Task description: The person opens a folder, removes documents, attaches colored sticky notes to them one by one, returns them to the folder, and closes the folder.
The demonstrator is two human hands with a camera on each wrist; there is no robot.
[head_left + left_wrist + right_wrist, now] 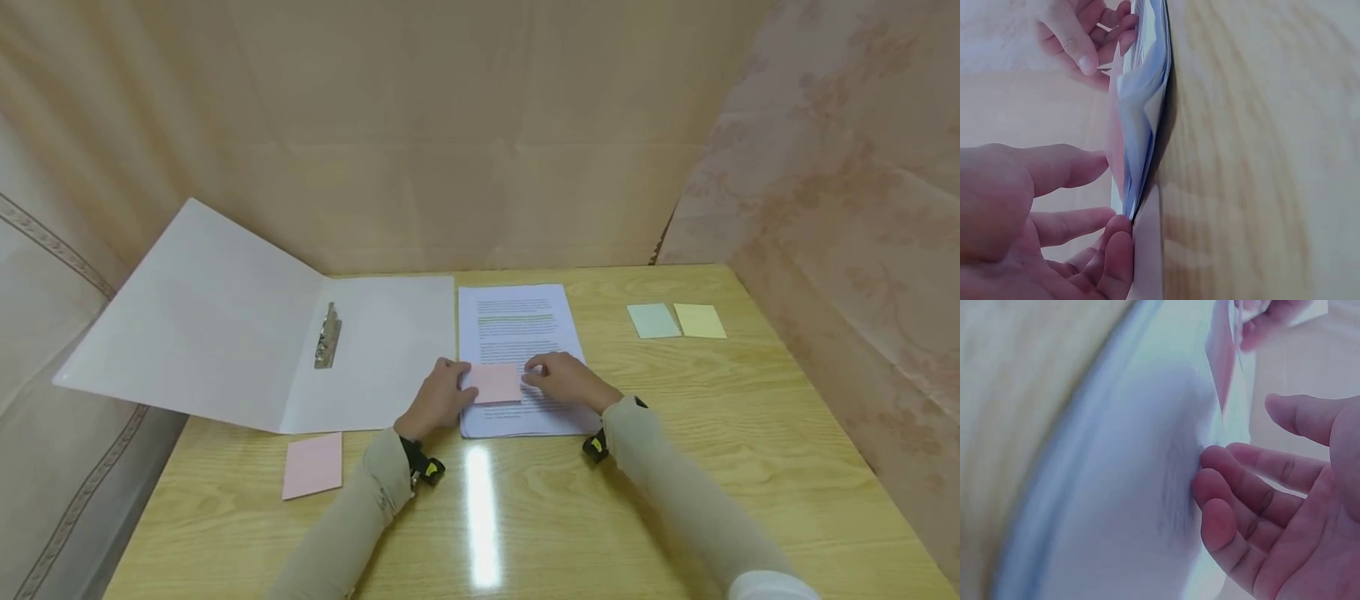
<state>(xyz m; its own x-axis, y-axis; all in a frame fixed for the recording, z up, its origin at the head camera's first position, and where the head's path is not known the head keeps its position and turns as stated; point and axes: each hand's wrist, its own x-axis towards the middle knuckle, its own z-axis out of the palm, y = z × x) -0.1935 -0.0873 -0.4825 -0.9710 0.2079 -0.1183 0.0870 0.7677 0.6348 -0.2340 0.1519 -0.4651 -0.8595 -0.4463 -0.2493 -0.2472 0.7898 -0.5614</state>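
A pink sticky note (497, 383) lies over the lower part of a stack of printed sheets (517, 333). My left hand (437, 398) is at the note's left edge; in the left wrist view its thumb (1082, 167) reaches the note's surface, apart from the forefinger. The other left fingers rest along the edge of the sheets. At the note's right side is my right hand (572, 379), fingers slightly bent. In the right wrist view its fingertips (1217, 522) touch the top sheet, while the thumb (1300, 419) stands apart with nothing between.
A white folder (397, 350) with a metal clip (327, 337) lies open left of the sheets, its cover raised. A second pink pad (312, 467) is in front of it. Green (652, 321) and yellow (700, 321) notes sit at the back right of the wooden table (720, 433). Curtains hang behind.
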